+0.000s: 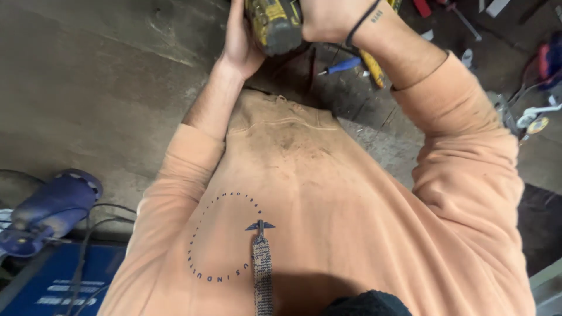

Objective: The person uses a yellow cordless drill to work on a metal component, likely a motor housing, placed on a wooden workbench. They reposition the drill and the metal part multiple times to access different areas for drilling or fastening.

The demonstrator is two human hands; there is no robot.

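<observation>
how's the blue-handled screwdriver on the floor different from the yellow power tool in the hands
The blue-handled screwdriver is slim and lies loose on the floor, untouched; the yellow power tool is bulky and gripped by the left hand and right hand. The screwdriver's handle is clean blue, while the power tool's yellow and black body looks scuffed and grimy. Both are hand tools.

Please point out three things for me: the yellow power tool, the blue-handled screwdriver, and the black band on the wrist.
Yellow power tool (274,24), head view: its worn yellow-black body.
Blue-handled screwdriver (344,65), head view: middle of the blue handle.
Black band (363,22), head view: the strand across the wrist.
</observation>
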